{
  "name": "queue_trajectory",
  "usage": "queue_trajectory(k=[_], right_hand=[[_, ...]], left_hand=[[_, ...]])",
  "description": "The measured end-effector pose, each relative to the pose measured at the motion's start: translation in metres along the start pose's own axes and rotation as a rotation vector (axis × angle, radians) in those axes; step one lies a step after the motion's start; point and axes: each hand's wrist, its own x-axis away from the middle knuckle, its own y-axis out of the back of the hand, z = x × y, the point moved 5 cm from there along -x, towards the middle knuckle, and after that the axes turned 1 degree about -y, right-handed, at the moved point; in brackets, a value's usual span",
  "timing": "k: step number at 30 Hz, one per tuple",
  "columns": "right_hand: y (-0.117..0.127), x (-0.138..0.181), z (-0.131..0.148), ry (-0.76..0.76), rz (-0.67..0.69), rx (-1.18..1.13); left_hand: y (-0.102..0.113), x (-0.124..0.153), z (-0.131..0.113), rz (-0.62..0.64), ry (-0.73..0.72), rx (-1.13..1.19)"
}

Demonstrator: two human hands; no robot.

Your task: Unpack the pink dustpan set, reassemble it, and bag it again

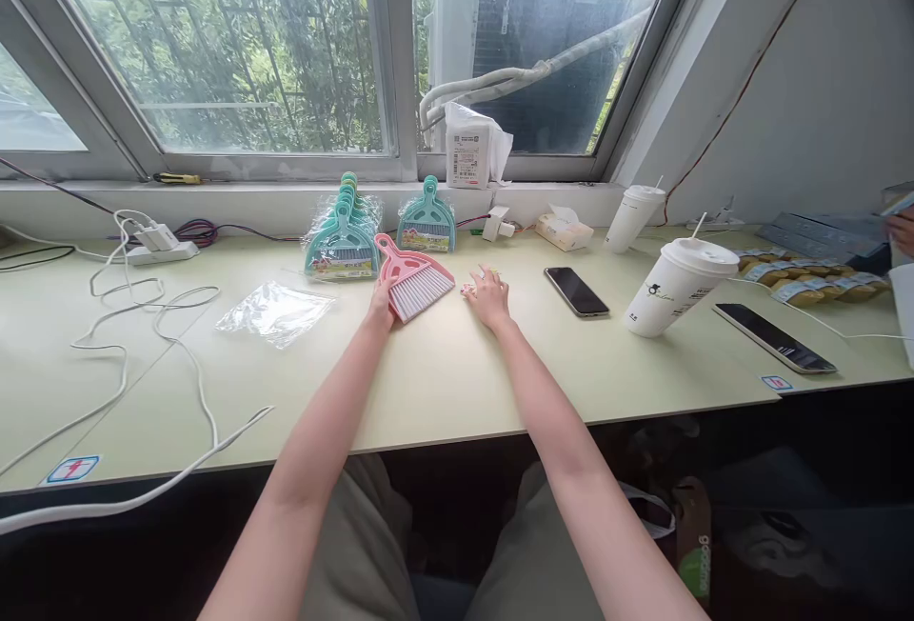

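Observation:
My left hand (384, 305) grips the left edge of a pink dustpan (402, 262) with a pink hand brush (423, 291) nested in it, its pale bristles facing me. The pan is tilted, its handle toward the window. To its right, my right hand (489, 297) rests low on the table with curled fingers. Small pale, colourful bits show at its fingertips, too small to name. Behind stand wrapped green dustpan sets, several in a row (343, 245) and one more set (427, 221) beside them. A clear plastic bag (273, 313) lies flat left of my left hand.
White cables (192, 354) and a power strip (163, 251) lie at left. On the right are a phone (577, 291), a tall white cup (682, 286), another cup (633, 218), a tissue pack (564, 228), a second phone (775, 337) and wrapped yellow-brown packs (814, 278). Another person's hand (904, 229) shows at far right.

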Motion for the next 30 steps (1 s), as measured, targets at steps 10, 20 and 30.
queue_trajectory(k=[10, 20, 30], right_hand=[[0.002, -0.001, -0.008, -0.197, 0.046, -0.173], [0.001, 0.022, 0.079, 0.149, 0.066, -0.374], [-0.017, 0.036, 0.092, 0.171, 0.346, -0.246]], left_hand=[[0.004, 0.005, 0.001, -0.057, 0.011, -0.066], [-0.016, 0.017, 0.021, -0.100, -0.078, -0.016], [0.000, 0.007, 0.020, -0.179, -0.082, -0.027]])
